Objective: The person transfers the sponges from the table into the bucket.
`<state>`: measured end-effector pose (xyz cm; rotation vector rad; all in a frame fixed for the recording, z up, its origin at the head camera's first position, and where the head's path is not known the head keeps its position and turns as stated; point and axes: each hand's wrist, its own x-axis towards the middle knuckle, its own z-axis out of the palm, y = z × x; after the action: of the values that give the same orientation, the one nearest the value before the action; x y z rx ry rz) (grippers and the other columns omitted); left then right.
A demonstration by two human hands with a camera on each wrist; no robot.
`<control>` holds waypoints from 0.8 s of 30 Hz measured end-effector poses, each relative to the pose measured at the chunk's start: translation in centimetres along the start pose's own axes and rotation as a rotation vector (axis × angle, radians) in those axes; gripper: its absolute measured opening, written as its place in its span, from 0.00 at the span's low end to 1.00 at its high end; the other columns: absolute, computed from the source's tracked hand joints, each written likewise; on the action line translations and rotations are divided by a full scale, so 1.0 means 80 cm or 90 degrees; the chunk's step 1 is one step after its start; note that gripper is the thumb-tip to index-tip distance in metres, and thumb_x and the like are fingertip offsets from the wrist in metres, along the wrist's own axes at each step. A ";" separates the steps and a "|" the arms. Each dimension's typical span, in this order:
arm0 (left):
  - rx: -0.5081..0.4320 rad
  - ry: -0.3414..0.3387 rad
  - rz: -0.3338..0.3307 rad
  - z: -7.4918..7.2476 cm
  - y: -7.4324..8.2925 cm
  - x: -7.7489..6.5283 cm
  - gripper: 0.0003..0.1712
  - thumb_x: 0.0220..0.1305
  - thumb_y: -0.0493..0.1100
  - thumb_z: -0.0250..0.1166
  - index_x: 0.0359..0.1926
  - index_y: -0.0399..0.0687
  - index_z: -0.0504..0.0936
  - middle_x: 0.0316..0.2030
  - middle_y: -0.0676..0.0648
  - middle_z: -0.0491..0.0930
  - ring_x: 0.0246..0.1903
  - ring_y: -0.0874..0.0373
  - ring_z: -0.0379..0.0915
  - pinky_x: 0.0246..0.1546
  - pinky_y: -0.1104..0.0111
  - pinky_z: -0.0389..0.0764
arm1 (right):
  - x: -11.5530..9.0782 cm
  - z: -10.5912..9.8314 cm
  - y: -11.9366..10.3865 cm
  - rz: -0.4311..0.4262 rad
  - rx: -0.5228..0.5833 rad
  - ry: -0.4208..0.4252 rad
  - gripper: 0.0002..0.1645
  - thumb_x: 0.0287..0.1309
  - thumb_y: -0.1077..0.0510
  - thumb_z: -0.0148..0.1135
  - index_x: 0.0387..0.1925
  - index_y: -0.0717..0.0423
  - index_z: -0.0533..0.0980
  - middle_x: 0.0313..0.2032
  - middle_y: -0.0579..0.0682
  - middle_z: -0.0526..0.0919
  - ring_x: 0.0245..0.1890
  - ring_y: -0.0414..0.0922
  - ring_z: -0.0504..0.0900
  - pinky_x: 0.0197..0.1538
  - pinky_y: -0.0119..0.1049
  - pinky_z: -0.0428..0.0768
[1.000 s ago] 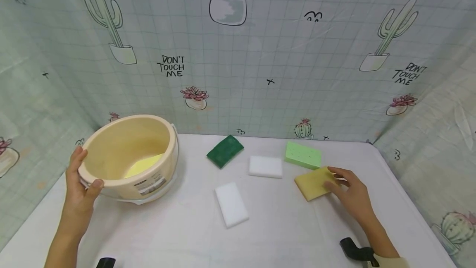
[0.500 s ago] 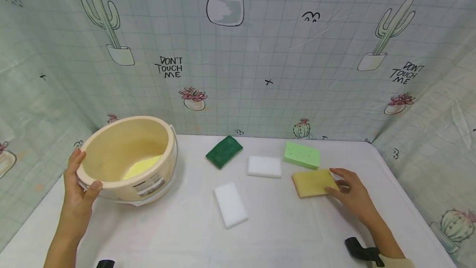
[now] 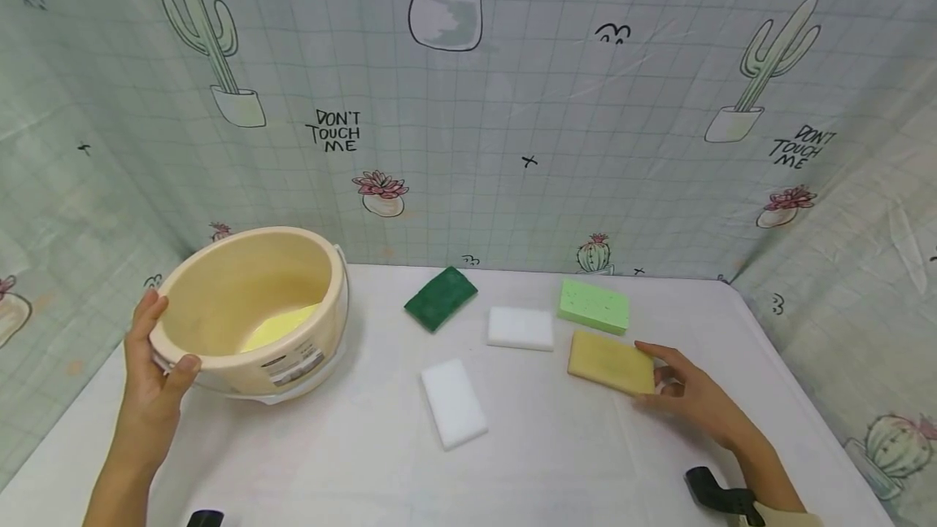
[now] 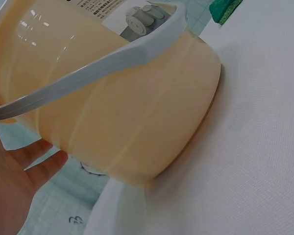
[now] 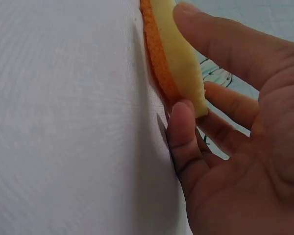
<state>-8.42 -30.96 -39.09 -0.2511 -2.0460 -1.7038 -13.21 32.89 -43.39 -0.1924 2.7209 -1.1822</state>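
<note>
At the left, my left hand [image 3: 152, 376] grips the rim of a cream plastic bucket [image 3: 228, 374], thumb on the near side and fingers around the outside. The bucket leans with its mouth toward me; a bright yellow patch shows on its floor. Its grey handle [image 4: 98, 73] hangs along the side in the left wrist view. My right hand [image 3: 695, 397] holds the right end of a yellow sponge [image 3: 611, 360] between thumb and fingers, low over the table. An orange layer [image 5: 159, 58] runs along the sponge's underside in the right wrist view.
Left of the yellow sponge lie two white sponges [image 3: 521, 328], one farther back than the other. A dark green scouring pad [image 3: 442, 298] is near the back edge. A light green sponge [image 3: 594, 306] sits just behind the yellow one. A patterned curtain [image 3: 454, 128] closes off the back and sides.
The yellow sponge has turned clockwise and shifted slightly left, with my right hand at its right end throughout. My left hand and the bucket have hardly moved.
</note>
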 end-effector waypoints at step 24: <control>0.041 0.004 -0.006 0.000 0.003 0.004 0.39 0.68 0.38 0.55 0.74 0.51 0.47 0.74 0.50 0.31 0.72 0.57 0.21 0.65 0.78 0.40 | -0.005 -0.016 -0.028 -0.086 0.010 0.008 0.44 0.51 0.53 0.72 0.68 0.51 0.63 0.64 0.55 0.65 0.50 0.42 0.74 0.48 0.26 0.75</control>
<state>-8.57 -30.93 -38.74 -0.2144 -2.0964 -1.6389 -12.95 32.35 -40.87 -0.3730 2.7457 -1.2429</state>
